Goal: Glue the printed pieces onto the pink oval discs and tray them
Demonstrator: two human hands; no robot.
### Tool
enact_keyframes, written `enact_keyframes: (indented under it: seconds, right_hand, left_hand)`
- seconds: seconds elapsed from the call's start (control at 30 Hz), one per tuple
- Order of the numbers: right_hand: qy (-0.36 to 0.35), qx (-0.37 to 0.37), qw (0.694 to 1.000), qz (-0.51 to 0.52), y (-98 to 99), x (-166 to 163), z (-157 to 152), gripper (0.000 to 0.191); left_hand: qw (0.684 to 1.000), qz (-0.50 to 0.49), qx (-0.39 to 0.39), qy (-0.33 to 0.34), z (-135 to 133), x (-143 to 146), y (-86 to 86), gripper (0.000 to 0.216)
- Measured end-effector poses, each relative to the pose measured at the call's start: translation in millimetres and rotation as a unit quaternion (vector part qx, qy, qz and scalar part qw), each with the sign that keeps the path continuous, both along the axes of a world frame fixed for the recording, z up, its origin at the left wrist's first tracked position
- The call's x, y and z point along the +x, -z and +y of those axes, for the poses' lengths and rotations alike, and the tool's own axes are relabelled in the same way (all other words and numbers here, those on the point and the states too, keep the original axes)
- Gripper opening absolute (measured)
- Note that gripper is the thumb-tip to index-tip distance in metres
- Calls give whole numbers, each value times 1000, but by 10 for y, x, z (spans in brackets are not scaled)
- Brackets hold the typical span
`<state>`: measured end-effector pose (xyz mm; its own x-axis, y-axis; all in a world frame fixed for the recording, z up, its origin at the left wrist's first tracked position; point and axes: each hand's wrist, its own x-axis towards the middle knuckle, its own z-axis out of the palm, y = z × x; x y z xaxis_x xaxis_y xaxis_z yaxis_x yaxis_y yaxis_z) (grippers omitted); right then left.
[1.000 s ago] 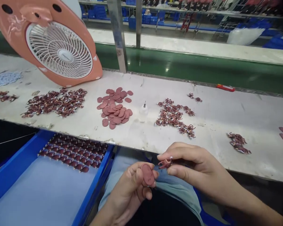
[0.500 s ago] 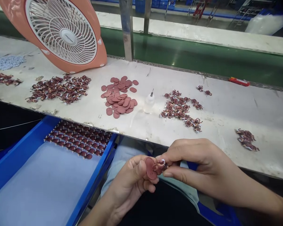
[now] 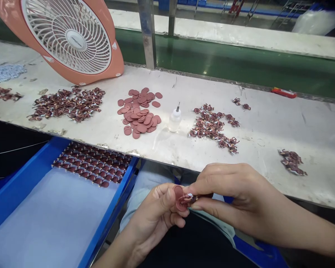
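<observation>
Between its thumb and fingers, my left hand pinches a reddish-brown oval disc by its left edge. My right hand grips a small dark brown figurine with a pale, light-coloured part, its thin limbs against the disc's face. Both hands are together just in front of the bench edge. Beyond them stands a small clear needle-tipped bottle. A pile of similar oval discs lies left of the bottle, and a cluster of brown figurines lies right of it.
An orange fan stands at the back left near a metal post. More figurines lie below it. A blue tray at lower left holds rows of brown pieces. A red cutter lies at the back right.
My right hand has brought the figurine leftward, so it now overlaps the disc's face. My left hand keeps its pinch on the disc. The view has shifted slightly.
</observation>
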<state>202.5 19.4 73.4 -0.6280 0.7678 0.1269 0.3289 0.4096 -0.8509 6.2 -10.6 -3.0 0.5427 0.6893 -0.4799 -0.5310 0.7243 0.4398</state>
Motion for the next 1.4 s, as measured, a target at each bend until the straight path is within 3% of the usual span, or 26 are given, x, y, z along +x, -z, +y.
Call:
enact_keyframes:
  seconds: [0.3, 0.47, 0.83, 1.4]
  right_hand:
    - [-19, -2, 1000, -16, -1, -12, 13, 27]
    - [-40, 17, 997, -63, -37, -18, 15, 12]
    - [-69, -11, 991, -115, -114, -55, 95, 12]
    - [-83, 20, 985, -147, -109, -58, 170, 13]
  left_hand:
    - [1000, 4, -21, -6, -4, 17, 12, 31]
    - [1000, 9, -25, -7, -5, 15, 2, 31]
    - [999, 13, -38, -13, -18, 7, 10, 32]
    - [998, 7, -42, -41, 0, 20, -16, 27]
